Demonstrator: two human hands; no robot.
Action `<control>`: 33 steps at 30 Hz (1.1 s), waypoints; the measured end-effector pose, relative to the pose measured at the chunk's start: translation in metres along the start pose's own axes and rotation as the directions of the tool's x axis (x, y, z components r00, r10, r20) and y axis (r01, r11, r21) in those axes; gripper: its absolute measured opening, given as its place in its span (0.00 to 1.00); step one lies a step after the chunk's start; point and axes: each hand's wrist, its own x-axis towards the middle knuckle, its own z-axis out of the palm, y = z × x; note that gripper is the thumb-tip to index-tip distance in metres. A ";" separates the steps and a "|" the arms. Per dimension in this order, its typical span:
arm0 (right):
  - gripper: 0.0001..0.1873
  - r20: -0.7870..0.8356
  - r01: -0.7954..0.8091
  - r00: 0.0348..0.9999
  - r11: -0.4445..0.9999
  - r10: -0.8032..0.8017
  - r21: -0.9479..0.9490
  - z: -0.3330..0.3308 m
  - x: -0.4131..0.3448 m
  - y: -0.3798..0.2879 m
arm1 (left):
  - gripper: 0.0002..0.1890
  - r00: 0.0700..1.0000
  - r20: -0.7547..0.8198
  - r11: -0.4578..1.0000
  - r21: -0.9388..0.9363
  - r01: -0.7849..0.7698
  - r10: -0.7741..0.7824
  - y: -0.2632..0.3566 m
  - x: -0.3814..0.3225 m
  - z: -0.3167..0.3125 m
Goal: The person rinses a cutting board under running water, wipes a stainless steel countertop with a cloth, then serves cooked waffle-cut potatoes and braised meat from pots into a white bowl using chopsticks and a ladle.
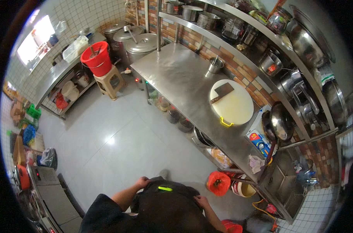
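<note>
In front of my body, black cloth (170,201), seemingly a garment or apron, spreads between both hands. My left hand (142,182) pinches its upper left edge. At the right edge, my right hand (201,201) grips the same cloth, its fingers partly hidden by the folds. A bright yellow-green strip (165,189) lies across the cloth near the top. To the front right, a stainless-steel worktable (176,75) carries a round cutting board (237,107) with a yellow handle. A cleaver (224,91) rests on the board.
Below the worktable's right end stand a red-lined bin (218,183) and a white bucket (243,189). A steel sink (284,180) adjoins that end. Farther off, a red bucket (96,56) sits on a plastic stool (109,83). Grey appliances (54,198) line the lower left. Tiled floor (106,157) stretches ahead.
</note>
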 end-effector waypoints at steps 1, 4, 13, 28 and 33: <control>0.20 -0.085 0.037 0.996 0.999 -0.035 0.020 0.001 0.012 0.016 | 0.18 1.000 0.013 1.000 -0.020 -0.008 0.008 -0.001 0.005 -0.006; 0.19 -0.193 0.170 0.969 0.983 -0.154 0.067 -0.015 0.052 -0.029 | 0.16 0.991 -0.086 0.975 -0.205 0.081 -0.101 -0.037 0.020 -0.024; 0.22 -0.154 0.167 0.979 0.959 -0.133 0.229 -0.180 0.188 -0.247 | 0.14 0.963 -0.114 0.891 -0.419 0.176 -0.244 0.043 -0.011 -0.065; 0.28 -0.216 0.265 0.917 -0.106 0.336 0.958 -0.565 0.676 -0.420 | 0.12 0.840 -0.131 0.605 -0.752 0.262 -0.527 0.180 0.050 -0.100; 0.09 -0.256 0.308 0.912 -0.125 0.319 0.943 -0.573 0.702 -0.429 | 0.16 0.894 -0.105 0.636 -0.739 0.223 -0.436 0.206 0.058 -0.102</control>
